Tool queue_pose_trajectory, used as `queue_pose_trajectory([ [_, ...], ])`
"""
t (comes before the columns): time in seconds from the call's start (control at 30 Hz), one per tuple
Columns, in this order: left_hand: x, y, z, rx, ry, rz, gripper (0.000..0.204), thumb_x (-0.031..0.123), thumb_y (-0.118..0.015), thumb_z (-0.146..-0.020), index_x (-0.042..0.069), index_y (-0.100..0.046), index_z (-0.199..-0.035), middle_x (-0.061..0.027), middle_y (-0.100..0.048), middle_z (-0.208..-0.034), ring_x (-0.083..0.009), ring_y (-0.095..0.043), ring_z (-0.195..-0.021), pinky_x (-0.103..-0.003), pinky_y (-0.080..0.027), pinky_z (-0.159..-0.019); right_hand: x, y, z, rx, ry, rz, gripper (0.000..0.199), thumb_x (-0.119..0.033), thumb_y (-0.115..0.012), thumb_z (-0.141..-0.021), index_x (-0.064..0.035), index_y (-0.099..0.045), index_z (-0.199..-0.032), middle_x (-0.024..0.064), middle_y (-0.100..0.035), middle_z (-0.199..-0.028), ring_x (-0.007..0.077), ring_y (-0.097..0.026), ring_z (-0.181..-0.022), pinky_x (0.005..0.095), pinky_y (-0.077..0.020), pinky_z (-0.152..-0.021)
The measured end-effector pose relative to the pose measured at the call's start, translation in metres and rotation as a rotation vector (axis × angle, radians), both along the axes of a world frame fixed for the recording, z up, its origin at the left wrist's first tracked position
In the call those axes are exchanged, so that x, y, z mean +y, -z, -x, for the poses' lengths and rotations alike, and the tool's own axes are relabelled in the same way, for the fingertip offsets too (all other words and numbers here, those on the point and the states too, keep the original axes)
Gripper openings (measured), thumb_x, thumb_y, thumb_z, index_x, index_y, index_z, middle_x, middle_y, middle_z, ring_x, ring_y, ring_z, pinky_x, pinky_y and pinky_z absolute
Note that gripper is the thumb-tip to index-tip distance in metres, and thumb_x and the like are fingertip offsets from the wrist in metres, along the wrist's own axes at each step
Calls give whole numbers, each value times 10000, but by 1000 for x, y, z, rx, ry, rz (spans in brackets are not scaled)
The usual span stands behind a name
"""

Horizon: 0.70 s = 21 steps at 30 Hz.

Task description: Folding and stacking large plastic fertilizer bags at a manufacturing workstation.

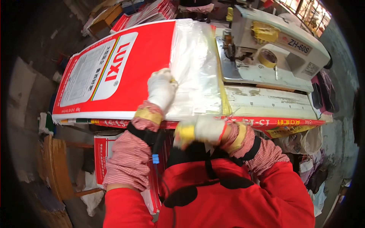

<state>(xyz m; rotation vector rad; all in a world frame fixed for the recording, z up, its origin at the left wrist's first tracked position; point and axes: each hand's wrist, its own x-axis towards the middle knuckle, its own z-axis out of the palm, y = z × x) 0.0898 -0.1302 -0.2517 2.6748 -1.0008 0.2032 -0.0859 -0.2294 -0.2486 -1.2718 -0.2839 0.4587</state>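
Note:
A stack of red and white printed sacks (152,49) lies on the table, with clear plastic liners (194,72) showing at its right side. My left hand (161,90), in a white glove, rests where the red sack meets the plastic. Its fingers look curled in, and whatever they grip is hidden. Near the table's front edge, close to my body, is my right hand (203,131), also gloved, with yellow at the fingers. Motion smears it, so its fingers and anything in them are unclear.
A pale industrial sewing machine (277,49) stands at the right, carrying a roll of tape (267,58). More folded sacks (148,14) are piled at the back. A wooden stool (57,167) is at the lower left, and a dark purple container (323,93) sits at the far right.

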Motion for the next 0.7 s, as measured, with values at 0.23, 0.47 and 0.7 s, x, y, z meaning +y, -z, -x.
queue_pose_trajectory([
  [0.23, -11, -20, 26, -186, 74, -46, 321, 213, -657, -681, -10, -592, -903, -149, -577, -993, -284, -553, -902, -342, -437, -815, -81, -19, -87, 287, 1081, -281, 145, -132, -530, -832, -25, -545, -929, 111, -622, -880, 148, -605, -641, 249, -506, -510],
  [0.47, 4, -1, -12, 372, -37, 472, 149, 80, -565, -766, -14, -614, -871, -46, -613, -809, -148, -563, -713, -247, -446, -675, -69, -15, -109, 224, 976, -300, 184, -158, -539, -834, -26, -557, -961, 85, -619, -896, 137, -608, -649, 242, -476, -508],
  [0.7, 12, -17, -14, 755, -86, 708, 202, 69, -559, -795, -35, -598, -963, 4, -587, -774, -59, -509, -688, -191, -423, -649, -52, -6, -137, -186, 726, 756, 443, -435, -529, -762, -27, -630, -903, 194, -616, -830, 337, -593, -722, 380, -474, -674],
])
